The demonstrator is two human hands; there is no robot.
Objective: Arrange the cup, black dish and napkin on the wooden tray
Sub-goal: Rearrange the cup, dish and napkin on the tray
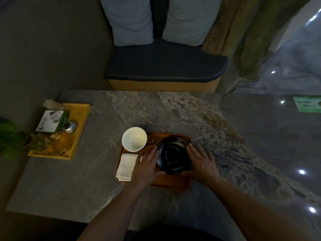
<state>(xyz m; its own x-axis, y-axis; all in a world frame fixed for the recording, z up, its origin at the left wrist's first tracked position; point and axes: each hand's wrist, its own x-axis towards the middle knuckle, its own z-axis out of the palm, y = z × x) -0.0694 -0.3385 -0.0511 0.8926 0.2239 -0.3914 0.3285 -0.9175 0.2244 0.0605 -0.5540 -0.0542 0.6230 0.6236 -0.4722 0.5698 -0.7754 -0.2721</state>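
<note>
A wooden tray (171, 184) lies on the grey marble table. The round black dish (173, 154) rests on the tray's right half. My left hand (147, 165) presses against the dish's left rim and my right hand (201, 161) against its right rim, thumbs near its front edge, so both hands grip it. A white cup (134, 141) stands at the tray's far left corner, overhanging the edge. A folded white napkin (126, 166) lies at the near left, partly under my left hand and sticking out past the tray's left edge.
A yellow tray (81, 119) at the table's left holds a green-and-white box (51, 123), a small metal tin (69, 126) and glassware (60, 144). Green leaves (10, 134) sit at the far left. A dark bench (165, 66) with two pillows stands beyond the table.
</note>
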